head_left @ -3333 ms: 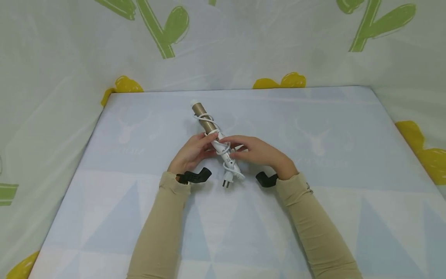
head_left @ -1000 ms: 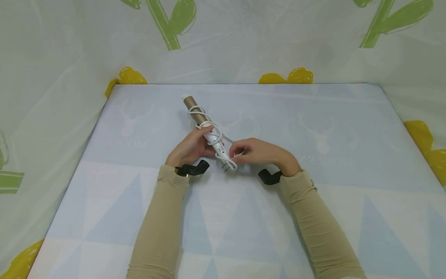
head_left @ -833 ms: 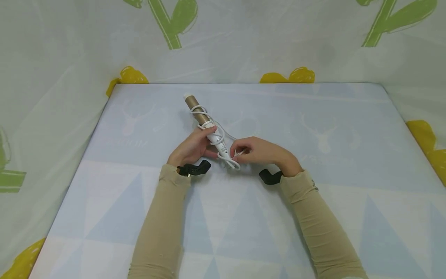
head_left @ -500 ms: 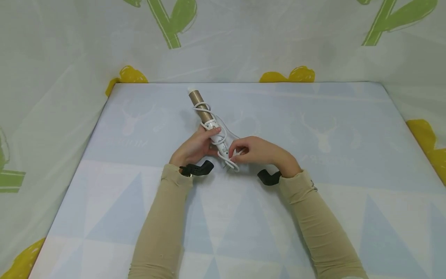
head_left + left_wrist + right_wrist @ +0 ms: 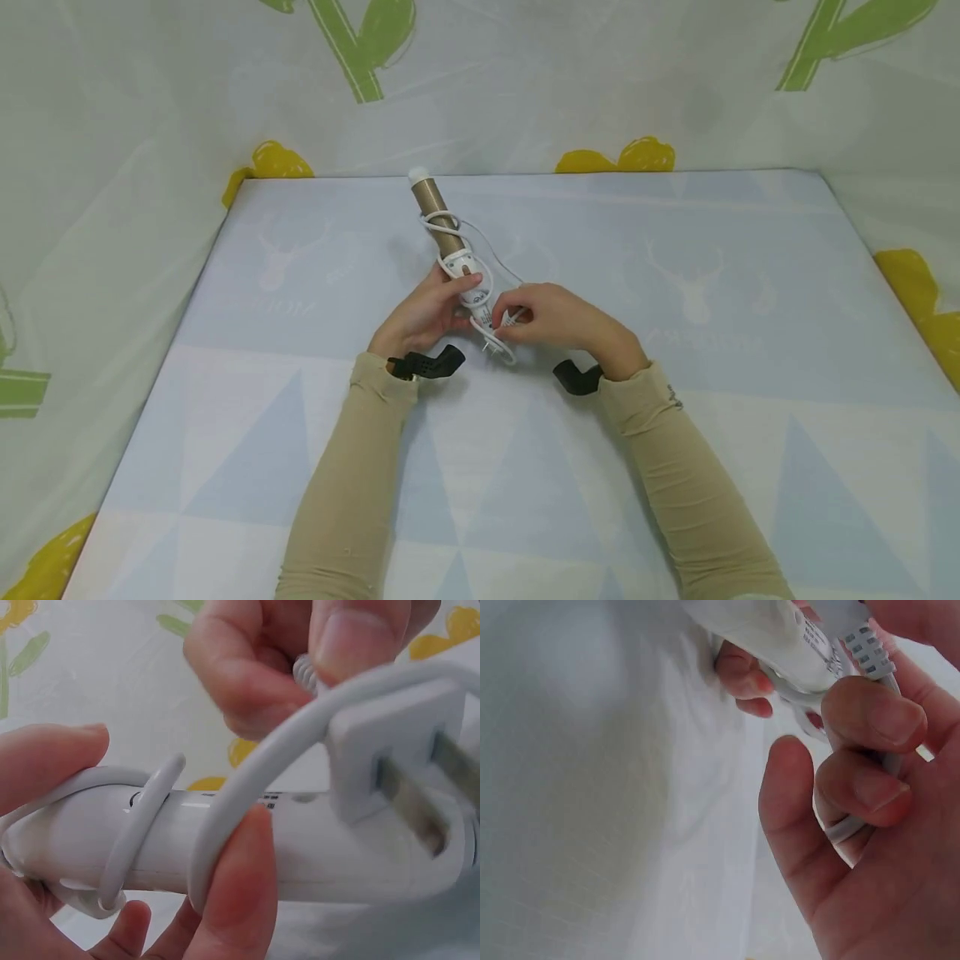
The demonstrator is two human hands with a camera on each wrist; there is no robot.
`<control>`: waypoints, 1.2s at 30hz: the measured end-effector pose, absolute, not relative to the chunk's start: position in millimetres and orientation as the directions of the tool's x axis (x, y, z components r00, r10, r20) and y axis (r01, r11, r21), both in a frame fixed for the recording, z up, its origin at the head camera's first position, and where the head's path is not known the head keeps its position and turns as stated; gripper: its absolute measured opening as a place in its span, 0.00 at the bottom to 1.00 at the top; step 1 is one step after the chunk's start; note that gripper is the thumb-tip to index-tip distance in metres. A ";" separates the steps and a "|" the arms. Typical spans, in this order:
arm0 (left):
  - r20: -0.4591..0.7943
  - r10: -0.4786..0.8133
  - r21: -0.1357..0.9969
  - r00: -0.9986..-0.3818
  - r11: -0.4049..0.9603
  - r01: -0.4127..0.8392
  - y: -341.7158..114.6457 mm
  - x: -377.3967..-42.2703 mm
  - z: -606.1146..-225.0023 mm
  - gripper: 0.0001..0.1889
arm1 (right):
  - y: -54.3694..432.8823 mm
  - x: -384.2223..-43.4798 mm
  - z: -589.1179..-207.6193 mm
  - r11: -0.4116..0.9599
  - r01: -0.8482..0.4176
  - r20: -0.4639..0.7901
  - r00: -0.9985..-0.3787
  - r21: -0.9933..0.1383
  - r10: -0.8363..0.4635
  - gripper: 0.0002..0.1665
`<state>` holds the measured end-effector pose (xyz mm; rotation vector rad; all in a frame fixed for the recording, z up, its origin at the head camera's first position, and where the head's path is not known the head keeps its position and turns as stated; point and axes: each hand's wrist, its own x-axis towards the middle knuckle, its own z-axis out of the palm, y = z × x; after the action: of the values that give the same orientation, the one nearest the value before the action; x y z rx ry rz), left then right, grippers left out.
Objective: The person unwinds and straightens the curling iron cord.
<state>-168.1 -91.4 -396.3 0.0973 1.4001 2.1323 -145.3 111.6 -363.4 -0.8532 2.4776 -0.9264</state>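
In the head view a curling iron (image 5: 431, 202) with a gold barrel, white tip and white handle points toward the far edge of the table. My left hand (image 5: 420, 312) grips its handle, thumb on top. White cord (image 5: 259, 750) winds loosely round barrel and handle; in the left wrist view a left fingertip presses on one loop. My right hand (image 5: 562, 318) pinches the two-pin plug (image 5: 397, 746) at its ribbed neck, beside the handle's end. More cord passes under curled right fingers (image 5: 870, 712) in the right wrist view.
The table (image 5: 675, 467) has a pale blue and white cover with triangles and deer heads. White curtains (image 5: 480, 100) with green and yellow plant prints hang behind it and at both sides. Black wrist mounts (image 5: 427, 363) sit at both cuffs.
My right hand has shifted from the middle of the handle to the plug, drawing a cord strand out sideways. The iron's barrel has swung away from me and now stands steeper in the head view.
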 end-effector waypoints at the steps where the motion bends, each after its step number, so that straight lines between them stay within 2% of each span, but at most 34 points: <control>1: -0.247 0.503 0.863 -0.828 -0.275 -0.424 -90.8 -168.0 -396.0 0.29 | 111.1 -145.2 -363.3 0.611 -0.417 -0.115 -0.757 -0.674 -0.643 0.03; 8: -0.240 0.490 0.880 -0.838 -0.255 -0.401 -89.0 -167.8 -396.3 0.26 | 104.0 -143.3 -360.2 0.654 -0.452 -0.089 -0.779 -0.607 -0.621 0.04; 17: -0.236 0.486 0.885 -0.841 -0.251 -0.393 -87.8 -167.1 -396.1 0.27 | 104.3 -143.2 -359.2 0.642 -0.464 -0.075 -0.773 -0.610 -0.631 0.04; 24: -0.212 0.476 0.836 -0.854 -0.365 -0.410 -85.2 -165.9 -398.7 0.27 | 103.6 -144.5 -359.8 0.690 -0.478 -0.029 -0.811 -0.544 -0.585 0.04; 30: -0.175 0.389 0.822 -0.904 -0.448 -0.351 -82.8 -166.1 -399.7 0.27 | 102.1 -145.9 -361.9 0.724 -0.448 0.039 -0.862 -0.524 -0.505 0.05; 36: -0.191 0.294 0.818 -0.936 -0.480 -0.318 -80.6 -167.7 -396.7 0.27 | 101.6 -145.1 -363.7 0.692 -0.499 0.176 -0.857 -0.522 -0.484 0.04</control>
<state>-167.7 -80.6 -396.7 -0.0345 1.3516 2.4337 -145.1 101.6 -363.7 -0.8461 2.9120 -0.9106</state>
